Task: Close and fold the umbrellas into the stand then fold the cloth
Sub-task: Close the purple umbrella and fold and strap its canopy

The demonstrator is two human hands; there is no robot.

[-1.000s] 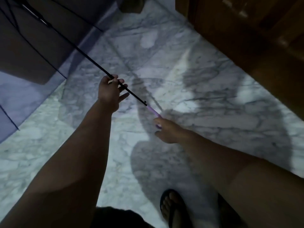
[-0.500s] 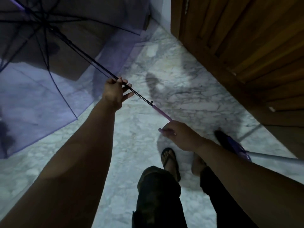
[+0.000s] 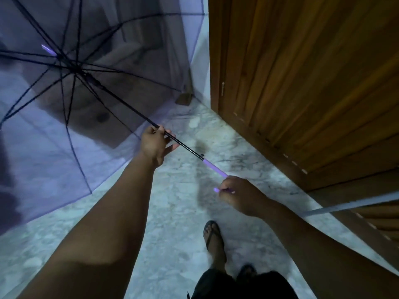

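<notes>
marble floor (image 3: 179,212) | wooden door (image 3: 313,83) at right | translucent purple umbrella (image 3: 54,147) open, canopy upper left above floor | left hand (image 3: 154,144) clasps its black shaft (image 3: 129,107) | right hand (image 3: 239,194) closed around purple handle (image 3: 214,168)

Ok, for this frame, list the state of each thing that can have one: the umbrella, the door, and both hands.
Purple umbrella: fully open, canopy spread, ribs extended.
Umbrella shaft: extended, not collapsed.
Left hand: gripping the shaft partway up.
Right hand: closed on the purple handle.
Wooden door: appears shut.
</notes>
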